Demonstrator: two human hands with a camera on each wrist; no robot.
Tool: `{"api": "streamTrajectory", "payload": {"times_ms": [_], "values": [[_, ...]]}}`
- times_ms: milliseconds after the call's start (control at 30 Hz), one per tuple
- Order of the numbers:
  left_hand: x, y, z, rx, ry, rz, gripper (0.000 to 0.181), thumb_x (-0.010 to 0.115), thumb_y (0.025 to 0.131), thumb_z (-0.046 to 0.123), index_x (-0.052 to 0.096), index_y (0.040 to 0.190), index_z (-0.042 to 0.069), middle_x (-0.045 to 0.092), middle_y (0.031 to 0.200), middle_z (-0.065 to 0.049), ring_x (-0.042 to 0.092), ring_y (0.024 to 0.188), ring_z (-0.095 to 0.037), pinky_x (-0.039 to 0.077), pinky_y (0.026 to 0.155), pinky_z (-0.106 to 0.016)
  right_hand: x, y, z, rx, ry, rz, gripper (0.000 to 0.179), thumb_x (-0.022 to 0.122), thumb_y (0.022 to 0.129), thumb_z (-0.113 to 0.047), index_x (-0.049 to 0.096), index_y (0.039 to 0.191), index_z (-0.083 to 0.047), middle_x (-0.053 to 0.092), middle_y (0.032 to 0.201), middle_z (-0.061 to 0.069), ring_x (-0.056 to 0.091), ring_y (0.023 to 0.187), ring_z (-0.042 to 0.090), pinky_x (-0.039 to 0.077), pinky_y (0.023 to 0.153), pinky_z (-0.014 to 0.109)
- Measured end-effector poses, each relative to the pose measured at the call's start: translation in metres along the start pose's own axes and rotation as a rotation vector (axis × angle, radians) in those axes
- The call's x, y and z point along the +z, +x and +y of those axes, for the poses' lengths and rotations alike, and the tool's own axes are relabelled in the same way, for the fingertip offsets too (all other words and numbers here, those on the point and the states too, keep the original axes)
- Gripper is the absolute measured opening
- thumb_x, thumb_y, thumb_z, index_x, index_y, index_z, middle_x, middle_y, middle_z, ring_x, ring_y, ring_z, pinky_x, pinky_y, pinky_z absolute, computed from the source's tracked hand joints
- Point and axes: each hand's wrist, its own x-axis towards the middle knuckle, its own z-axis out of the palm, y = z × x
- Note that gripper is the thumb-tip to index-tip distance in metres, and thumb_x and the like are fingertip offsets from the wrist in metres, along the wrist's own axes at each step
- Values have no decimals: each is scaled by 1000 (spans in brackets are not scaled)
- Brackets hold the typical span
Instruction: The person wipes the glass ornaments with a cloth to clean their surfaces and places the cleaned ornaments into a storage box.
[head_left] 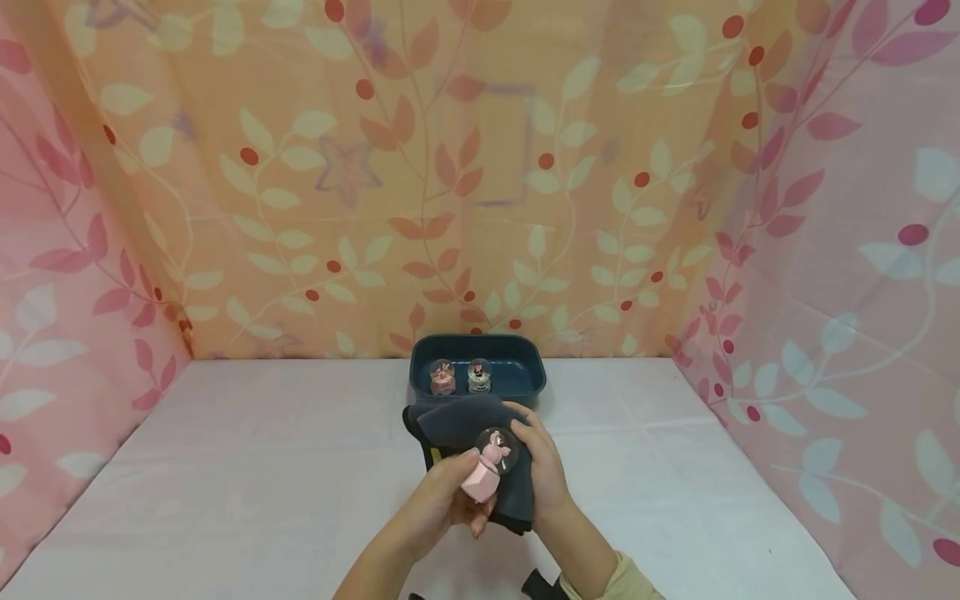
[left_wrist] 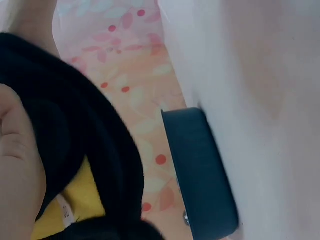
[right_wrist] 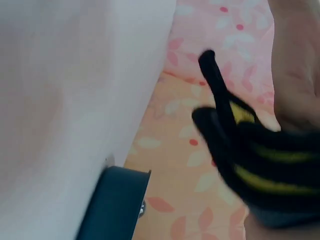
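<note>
A small snow globe with a pink base (head_left: 481, 485) and a pink figure inside sits between my hands in the head view. My left hand (head_left: 435, 504) pinches it by the base, with the thumb on top. A folded dark grey cloth (head_left: 457, 421) lies behind and around the globe. My right hand (head_left: 551, 475) holds this cloth from the right side, its fingertips near the clear dome. Dark edging and a yellow patch (left_wrist: 82, 195) of the cloth show in the left wrist view. The globe is hidden in both wrist views.
Beyond my hands, a dark blue tray (head_left: 517, 387) stands on the white table (head_left: 262, 475). Inside it are a pink snow globe (head_left: 442, 381) and a white-based one (head_left: 480, 381). A dark object (head_left: 543, 585) lies at the near edge. Patterned curtains (head_left: 585, 208) surround the table.
</note>
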Motion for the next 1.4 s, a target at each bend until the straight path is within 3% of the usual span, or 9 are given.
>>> {"api": "streamTrajectory", "payload": {"times_ms": [233, 367, 533, 667, 767, 933, 1100, 1233, 1400], "values": [[2, -1, 0, 6, 186, 188, 34, 56, 98, 27, 50, 109, -5, 59, 77, -5, 59, 59, -12, 51, 60, -25, -10, 5, -10, 132, -138, 38, 30, 42, 101, -23, 48, 128, -11, 56, 120, 6, 60, 102, 17, 49, 87, 28], [2, -2, -1, 100, 367, 317, 44, 71, 90, 21, 46, 118, -3, 58, 90, -7, 60, 69, -17, 51, 62, -25, -12, 4, -18, 76, -143, 137, 31, 44, 101, -18, 46, 130, -9, 57, 119, 8, 63, 99, 17, 51, 82, 28], [2, -3, -2, 212, 620, 443, 46, 81, 80, 15, 54, 115, 4, 59, 98, -6, 55, 75, -15, 50, 64, -24, -9, -5, -22, -368, -351, 216, 29, 48, 99, -5, 48, 128, -4, 51, 123, 11, 59, 104, 17, 51, 83, 24], [2, -1, -5, 309, 702, 487, 45, 82, 77, 9, 57, 114, 4, 59, 104, -8, 60, 81, -15, 52, 65, -24, -4, -8, -13, -866, -692, 100, 31, 55, 88, 8, 54, 119, 2, 56, 109, 18, 58, 89, 15, 51, 73, 21], [2, -2, -8, 383, 723, 517, 42, 79, 78, 1, 56, 113, 4, 57, 107, -10, 63, 85, -21, 53, 64, -25, -1, -3, -4, -1191, -932, -30, 22, 58, 91, -2, 58, 113, 0, 62, 100, 18, 60, 86, 22, 52, 73, 31], [4, -3, -11, 512, 719, 561, 40, 72, 77, -12, 56, 112, 1, 57, 104, -10, 63, 85, -20, 54, 63, -23, 2, 6, 3, -1465, -1188, -95, 21, 52, 100, -21, 60, 112, -5, 68, 98, 13, 60, 96, 35, 50, 76, 53], [5, -3, -12, 592, 718, 577, 43, 80, 73, -8, 59, 109, 4, 56, 102, -5, 59, 82, -14, 55, 64, -23, 3, 6, 2, -1246, -1071, -65, 22, 57, 94, -9, 58, 115, -4, 64, 99, 16, 59, 87, 29, 53, 71, 37], [3, -3, -11, 646, 714, 553, 50, 84, 69, -6, 62, 111, 8, 56, 105, -3, 60, 85, -16, 55, 66, -26, 4, 3, -4, -933, -885, -26, 38, 60, 83, 8, 57, 118, -6, 62, 102, 18, 61, 77, 20, 53, 60, 29], [4, -4, -11, 677, 722, 549, 52, 85, 66, -7, 64, 111, 10, 56, 107, -1, 60, 89, -15, 55, 67, -26, 4, 1, -12, -530, -657, 34, 32, 55, 92, 0, 54, 123, -5, 58, 116, 19, 61, 89, 21, 54, 68, 30]]}}
